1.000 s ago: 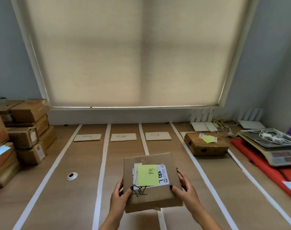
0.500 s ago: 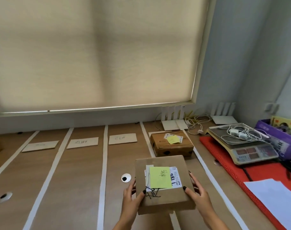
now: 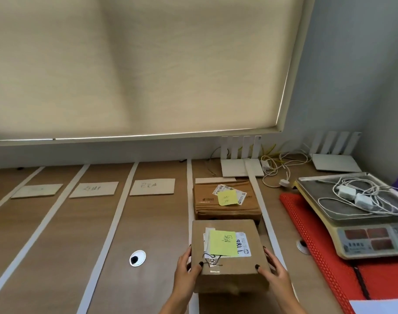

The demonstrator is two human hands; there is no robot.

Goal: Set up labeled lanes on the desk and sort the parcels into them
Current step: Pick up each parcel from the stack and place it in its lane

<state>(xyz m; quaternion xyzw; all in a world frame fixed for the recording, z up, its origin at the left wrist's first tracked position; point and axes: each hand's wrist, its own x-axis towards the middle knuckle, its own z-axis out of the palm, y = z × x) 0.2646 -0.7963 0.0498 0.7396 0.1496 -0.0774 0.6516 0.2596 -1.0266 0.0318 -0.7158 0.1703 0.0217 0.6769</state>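
Your left hand (image 3: 186, 267) and right hand (image 3: 273, 269) grip the box (image 3: 227, 266) by its sides, just before a second box (image 3: 225, 206) in the rightmost lane.

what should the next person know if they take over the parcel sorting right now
Left hand and right hand: both grip the held parcel by its sides, thumbs on top; it bears a yellow sticky note.
It is over the near end of the rightmost lane; whether it is down on the desk cannot be told.
Done: white tape strips mark the lanes, three label cards lie at the far ends, and one sorted parcel already sits in the rightmost lane.
Left: set this parcel down behind that one, then sort the rest; no other parcels are in view.
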